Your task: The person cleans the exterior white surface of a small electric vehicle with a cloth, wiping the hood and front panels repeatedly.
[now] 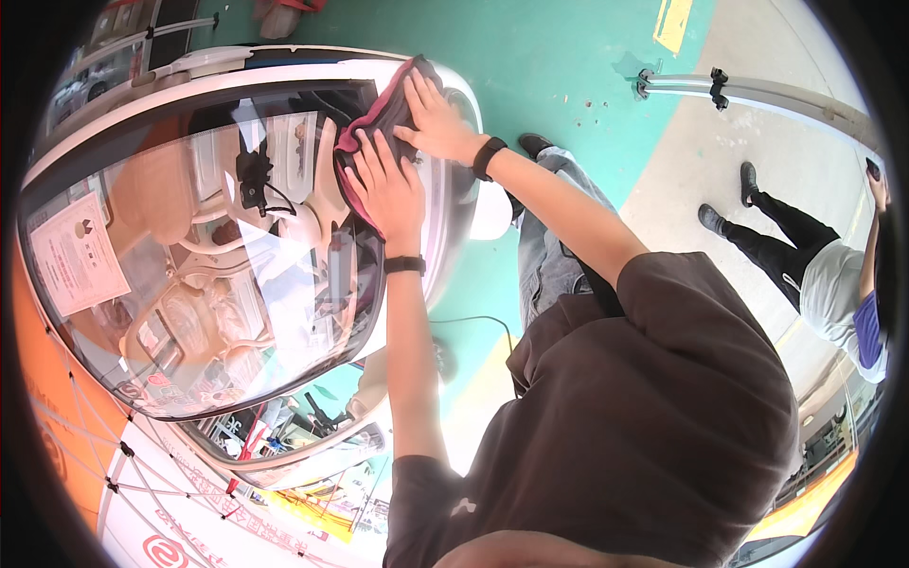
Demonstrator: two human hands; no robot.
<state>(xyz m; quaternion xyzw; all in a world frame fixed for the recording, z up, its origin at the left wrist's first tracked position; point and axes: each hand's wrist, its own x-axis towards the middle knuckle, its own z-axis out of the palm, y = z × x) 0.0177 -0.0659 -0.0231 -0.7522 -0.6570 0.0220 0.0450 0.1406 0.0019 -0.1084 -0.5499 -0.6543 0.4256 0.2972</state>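
Observation:
Both palms press a dark cloth with a pink edge (pixel 380 124) onto a white car, at the border of its windshield (pixel 277 234) and bodywork. My left hand (pixel 389 186) lies flat on the lower part of the cloth, fingers a little apart. Just above and to the right, my right hand (pixel 440 122) rests on the cloth's upper part with its fingers spread. Each wrist wears a dark band. Seats, a steering wheel and a paper with writing (pixel 82 254) show through the glass, among reflections. What lies under the palms is hidden.
The car's white side mirror (pixel 490 211) juts out close to my forearms. A metal canopy pole (pixel 717 88) stands at the upper right. Another person (pixel 827 284) is at the far right. A thin cable (pixel 476 319) runs beside my body, and a printed canopy (pixel 184 511) spans the lower left.

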